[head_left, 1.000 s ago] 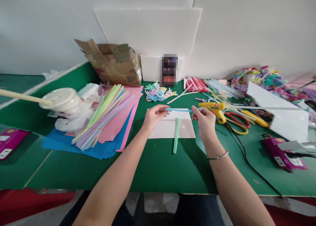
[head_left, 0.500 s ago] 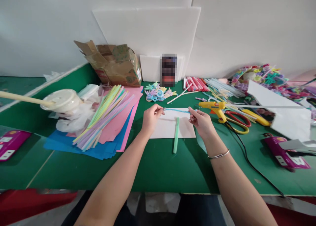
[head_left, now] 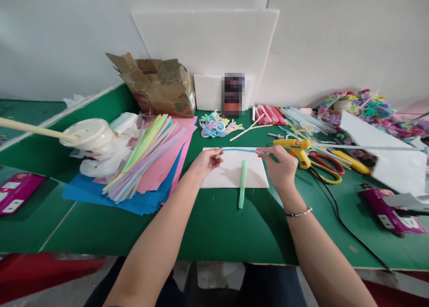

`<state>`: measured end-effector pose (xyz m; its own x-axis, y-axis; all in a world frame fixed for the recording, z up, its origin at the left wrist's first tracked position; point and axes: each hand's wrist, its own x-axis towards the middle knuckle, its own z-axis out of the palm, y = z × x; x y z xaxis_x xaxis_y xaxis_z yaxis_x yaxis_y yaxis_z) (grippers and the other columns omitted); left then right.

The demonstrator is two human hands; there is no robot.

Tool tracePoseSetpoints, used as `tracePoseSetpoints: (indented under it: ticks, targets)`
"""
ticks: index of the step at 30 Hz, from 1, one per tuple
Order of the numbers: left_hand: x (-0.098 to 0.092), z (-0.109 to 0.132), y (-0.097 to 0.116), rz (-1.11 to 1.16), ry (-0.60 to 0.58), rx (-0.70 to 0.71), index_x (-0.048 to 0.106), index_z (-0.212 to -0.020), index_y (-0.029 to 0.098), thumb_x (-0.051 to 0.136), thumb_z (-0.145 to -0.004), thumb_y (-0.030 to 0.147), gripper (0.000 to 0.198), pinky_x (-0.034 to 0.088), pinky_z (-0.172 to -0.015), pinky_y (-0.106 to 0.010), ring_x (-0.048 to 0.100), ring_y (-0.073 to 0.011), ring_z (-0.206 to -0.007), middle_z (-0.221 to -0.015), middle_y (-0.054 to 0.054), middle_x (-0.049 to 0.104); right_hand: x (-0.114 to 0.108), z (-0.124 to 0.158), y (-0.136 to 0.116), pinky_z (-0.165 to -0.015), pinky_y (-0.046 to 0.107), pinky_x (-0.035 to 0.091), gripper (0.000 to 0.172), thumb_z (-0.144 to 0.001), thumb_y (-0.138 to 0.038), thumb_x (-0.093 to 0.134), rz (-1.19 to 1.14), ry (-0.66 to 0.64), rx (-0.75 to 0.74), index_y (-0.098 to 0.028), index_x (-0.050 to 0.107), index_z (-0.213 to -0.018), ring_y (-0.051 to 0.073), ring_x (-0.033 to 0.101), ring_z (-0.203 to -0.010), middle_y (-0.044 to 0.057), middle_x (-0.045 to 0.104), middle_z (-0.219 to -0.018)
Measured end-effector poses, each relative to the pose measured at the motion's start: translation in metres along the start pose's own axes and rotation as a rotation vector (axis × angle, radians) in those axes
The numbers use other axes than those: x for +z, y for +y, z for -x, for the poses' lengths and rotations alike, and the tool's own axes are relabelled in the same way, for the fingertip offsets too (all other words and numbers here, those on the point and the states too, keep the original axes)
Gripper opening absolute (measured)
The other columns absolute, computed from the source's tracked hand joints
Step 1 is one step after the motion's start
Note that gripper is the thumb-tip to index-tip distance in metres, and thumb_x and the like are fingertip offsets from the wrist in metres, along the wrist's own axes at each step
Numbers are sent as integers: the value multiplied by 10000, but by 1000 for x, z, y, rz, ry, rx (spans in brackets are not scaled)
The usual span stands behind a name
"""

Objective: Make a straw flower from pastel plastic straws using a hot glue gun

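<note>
A thin blue pipe cleaner (head_left: 238, 149) stretches nearly level between my two hands, above a white sheet (head_left: 224, 173). My left hand (head_left: 207, 163) pinches its left end between thumb and fingers. At the other end, my right hand (head_left: 279, 164) is closed on it, thumb and fingertips together. A light green strip (head_left: 242, 184), perhaps a bundle of pipe cleaners, lies across the sheet's front edge. Behind the sheet is a small pile of curled pastel pipe-cleaner pieces (head_left: 217, 124).
Pastel pipe cleaners (head_left: 140, 159) lie on pink and blue sheets at left, near a lidded cup (head_left: 89, 135) and a cardboard box (head_left: 164, 90). At right are a yellow glue gun (head_left: 296, 150) with black cord, scissors (head_left: 330, 166) and a magenta power strip (head_left: 389, 208).
My hands have drawn slightly apart, so a longer stretch of the blue pipe cleaner shows. My right hand has turned more palm-down. The view has shifted a little.
</note>
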<state>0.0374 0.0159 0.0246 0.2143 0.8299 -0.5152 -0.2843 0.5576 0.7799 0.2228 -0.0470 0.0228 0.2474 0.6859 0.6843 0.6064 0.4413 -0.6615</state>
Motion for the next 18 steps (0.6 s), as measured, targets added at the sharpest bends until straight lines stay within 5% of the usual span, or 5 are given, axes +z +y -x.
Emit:
tracePoseSetpoints:
  ticks: [11,15,18]
  targets:
    - [1,6,5,54,-34,-105,539,-589,97,484,-857,59,276,277,-328,-80,370,8,-314,-423,70,375,-2,-2,4,-541,284,466,94,-795,-138,659,153,2,-463,-228,686,-794,142,571,-566,2,678,-632]
    - [2,6,5,17,-40,-93,538,-586,100,462,-871,61,298,239,-318,-87,311,10,-287,-387,86,338,-4,-2,5,-555,278,473,76,-795,-154,663,162,-45,-467,-225,691,-787,143,580,-591,8,684,-645]
    - [2,5,1,-25,-33,-24,527,-558,109,479,-870,74,318,293,-351,-101,370,-3,-297,-373,76,373,-3,-2,4,-558,276,471,97,-809,-182,641,129,-35,-326,-211,685,-727,137,576,-577,11,676,-626]
